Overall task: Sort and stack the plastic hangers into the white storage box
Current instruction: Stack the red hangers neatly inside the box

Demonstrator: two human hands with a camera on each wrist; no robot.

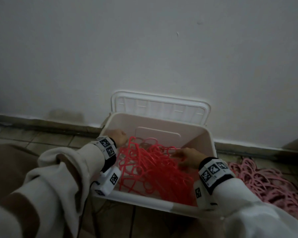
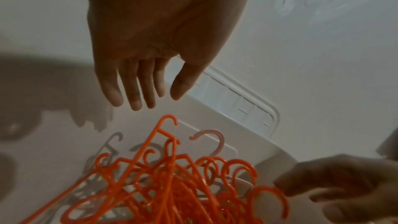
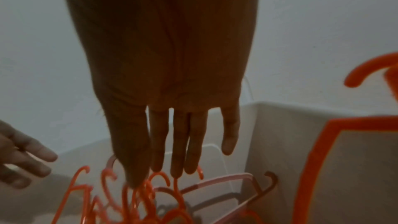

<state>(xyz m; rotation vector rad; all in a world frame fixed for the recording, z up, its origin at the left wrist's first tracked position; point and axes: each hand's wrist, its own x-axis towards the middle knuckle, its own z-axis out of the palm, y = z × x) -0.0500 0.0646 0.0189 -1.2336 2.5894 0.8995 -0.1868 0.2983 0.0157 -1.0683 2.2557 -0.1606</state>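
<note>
The white storage box (image 1: 144, 122) stands on the floor against the wall, holding a tangled pile of red-orange plastic hangers (image 1: 150, 170). A pale pink hanger (image 2: 216, 142) lies among them at the back. My left hand (image 2: 155, 101) hovers just above the hooks at the box's left side, fingers straight, holding nothing. My right hand (image 3: 163, 175) reaches in from the right, its straight fingertips touching the orange hooks (image 3: 159, 178). In the head view the left hand (image 1: 121, 137) and right hand (image 1: 179, 157) are both inside the box.
The box lid (image 1: 160, 107) leans upright against the wall behind the box. A heap of pink hangers (image 1: 265, 181) lies on the tiled floor to the right. A brown cloth (image 1: 10, 165) covers the floor at left. A cable runs under the left wrist.
</note>
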